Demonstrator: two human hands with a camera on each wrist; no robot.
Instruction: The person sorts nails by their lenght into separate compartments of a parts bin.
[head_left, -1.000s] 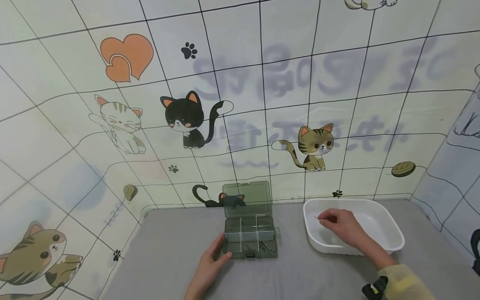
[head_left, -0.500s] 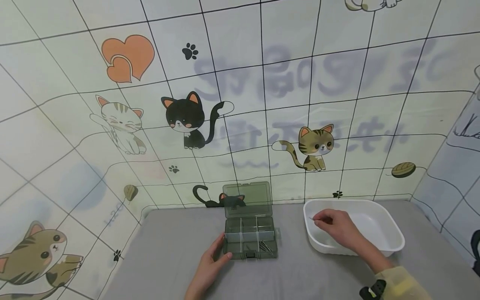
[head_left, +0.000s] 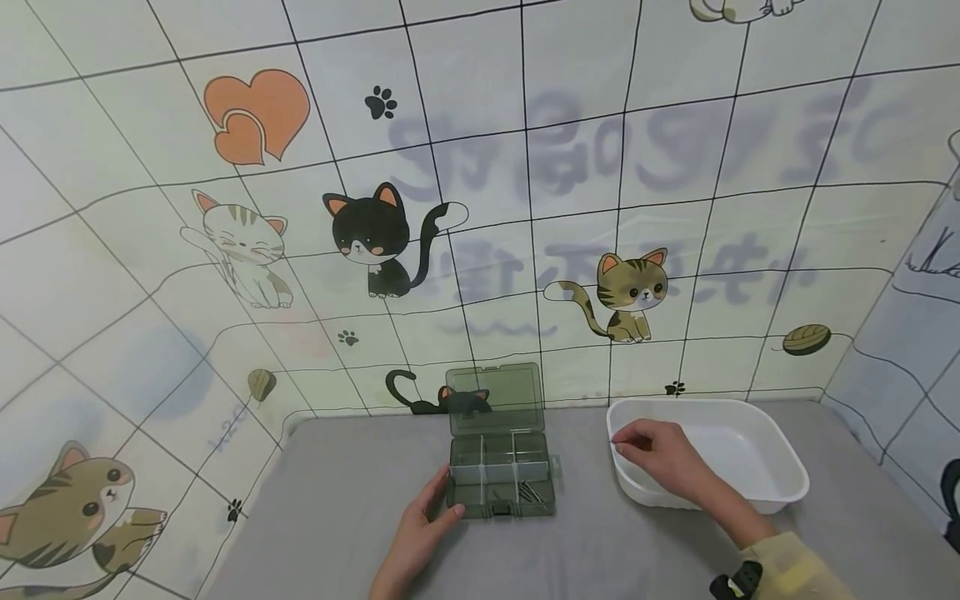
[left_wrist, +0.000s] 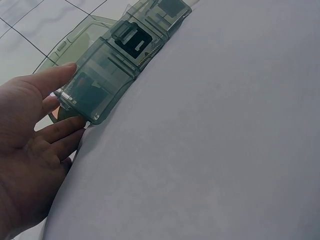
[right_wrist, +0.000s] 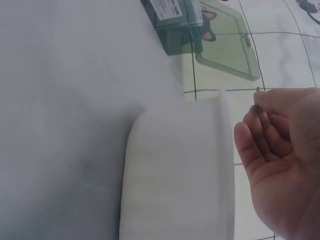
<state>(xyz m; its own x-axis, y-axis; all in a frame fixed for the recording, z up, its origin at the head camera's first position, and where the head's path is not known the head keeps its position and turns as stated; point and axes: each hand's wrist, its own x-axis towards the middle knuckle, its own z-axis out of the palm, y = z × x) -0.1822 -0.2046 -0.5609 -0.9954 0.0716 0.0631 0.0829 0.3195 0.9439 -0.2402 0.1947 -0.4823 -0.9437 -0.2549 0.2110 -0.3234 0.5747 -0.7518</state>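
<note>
A green see-through compartment box (head_left: 500,475) stands on the grey cloth with its lid raised. My left hand (head_left: 416,521) holds its front left corner, thumb at the front and fingers along the side; the left wrist view shows the box's dark latch (left_wrist: 136,41). Thin metal screws (head_left: 531,493) lie in the front right compartment. In my right hand (head_left: 660,458), thumb and forefinger pinch a small screw (right_wrist: 258,107), mostly hidden by the fingertips. That hand is over the left rim of the white basin (head_left: 750,450).
Behind the cloth-covered table (head_left: 337,483) rises a white gridded sheet printed with cartoon cats. The box's raised lid (head_left: 495,400) stands close to this backdrop. A strip of grey cloth lies between box and basin. A dark object shows at the far right edge.
My right hand has moved left across the basin to its left rim, still pinching the screw. The left hand and the box have stayed in place.
</note>
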